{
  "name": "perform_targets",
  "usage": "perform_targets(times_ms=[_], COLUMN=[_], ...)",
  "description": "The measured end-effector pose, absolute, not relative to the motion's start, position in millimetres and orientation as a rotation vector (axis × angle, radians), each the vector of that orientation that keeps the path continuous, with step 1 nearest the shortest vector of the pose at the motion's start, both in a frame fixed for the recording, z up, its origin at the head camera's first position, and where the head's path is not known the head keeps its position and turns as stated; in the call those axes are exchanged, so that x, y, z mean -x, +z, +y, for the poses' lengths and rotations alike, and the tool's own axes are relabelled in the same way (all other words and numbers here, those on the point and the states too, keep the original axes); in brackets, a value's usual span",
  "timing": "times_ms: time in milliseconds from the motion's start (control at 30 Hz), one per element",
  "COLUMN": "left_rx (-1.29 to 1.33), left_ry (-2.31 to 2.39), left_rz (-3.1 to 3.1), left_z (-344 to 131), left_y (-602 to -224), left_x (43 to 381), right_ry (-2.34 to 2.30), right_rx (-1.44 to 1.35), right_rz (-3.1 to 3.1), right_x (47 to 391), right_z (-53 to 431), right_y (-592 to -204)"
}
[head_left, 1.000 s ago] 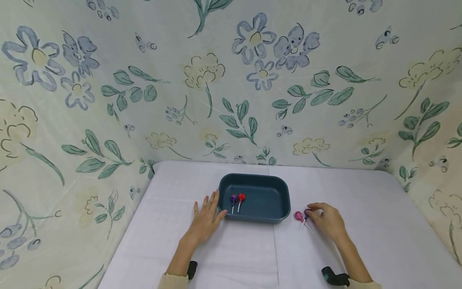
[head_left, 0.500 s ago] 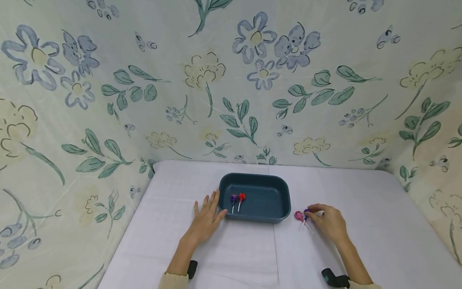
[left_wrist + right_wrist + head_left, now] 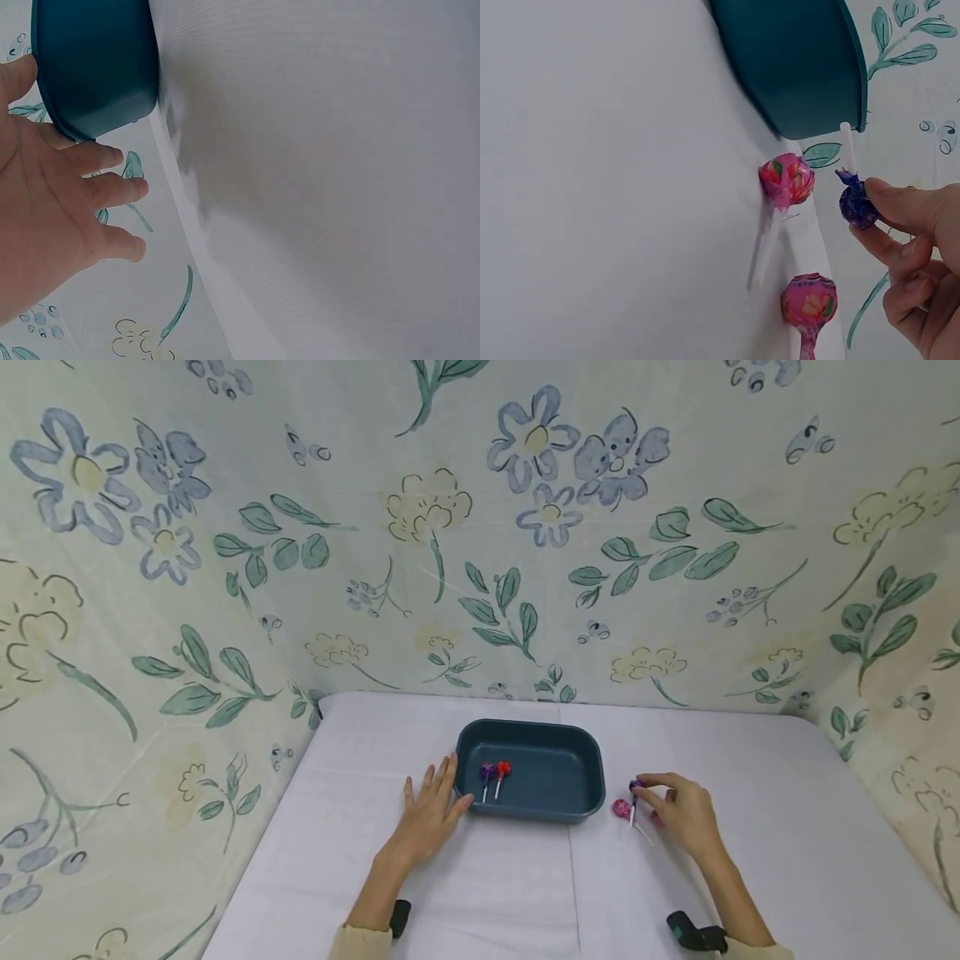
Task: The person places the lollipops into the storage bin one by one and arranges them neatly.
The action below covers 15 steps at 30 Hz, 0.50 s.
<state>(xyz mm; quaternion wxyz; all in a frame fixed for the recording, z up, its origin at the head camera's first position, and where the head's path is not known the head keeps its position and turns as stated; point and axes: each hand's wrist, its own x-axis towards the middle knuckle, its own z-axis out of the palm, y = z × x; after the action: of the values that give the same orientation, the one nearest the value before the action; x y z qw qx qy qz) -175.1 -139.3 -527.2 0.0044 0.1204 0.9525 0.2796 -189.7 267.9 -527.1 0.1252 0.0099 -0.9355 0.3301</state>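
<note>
Between thumb and fingertips my right hand (image 3: 686, 814) pinches a purple lollipop (image 3: 858, 208) by its wrapped head, its white stick showing free. Two pink lollipops lie on the cloth below: one pink lollipop (image 3: 787, 180) nearer the bin, another pink lollipop (image 3: 809, 298) closer to the hand and partly hidden by it in the head view. My left hand (image 3: 429, 818) rests against the left end of the dark teal bin (image 3: 540, 814), fingers spread and straight. Inside the bin, toward its left, lie a purple lollipop (image 3: 487, 772) and a red lollipop (image 3: 503, 768).
A white cloth (image 3: 495, 893) covers the table. Floral fabric (image 3: 480, 527) hangs behind the table and along both sides. Dark devices sit at both wrists, such as the right wrist device (image 3: 696, 933).
My right hand has picked the purple lollipop up slightly off the cloth, and its stick now hangs more upright. The left hand and the bin have stayed put.
</note>
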Motion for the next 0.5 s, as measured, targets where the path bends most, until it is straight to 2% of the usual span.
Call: perform_targets(times_ms=[500], left_rx=[-0.377], left_ry=[0.886], left_rz=[2.975], left_z=[-138.5], left_y=[-526.1], left_x=[174.4], right_ry=[1.160], right_rx=[-0.179], right_rz=[-2.586], right_x=[212.0], right_z=[232.1], right_y=[-486.2])
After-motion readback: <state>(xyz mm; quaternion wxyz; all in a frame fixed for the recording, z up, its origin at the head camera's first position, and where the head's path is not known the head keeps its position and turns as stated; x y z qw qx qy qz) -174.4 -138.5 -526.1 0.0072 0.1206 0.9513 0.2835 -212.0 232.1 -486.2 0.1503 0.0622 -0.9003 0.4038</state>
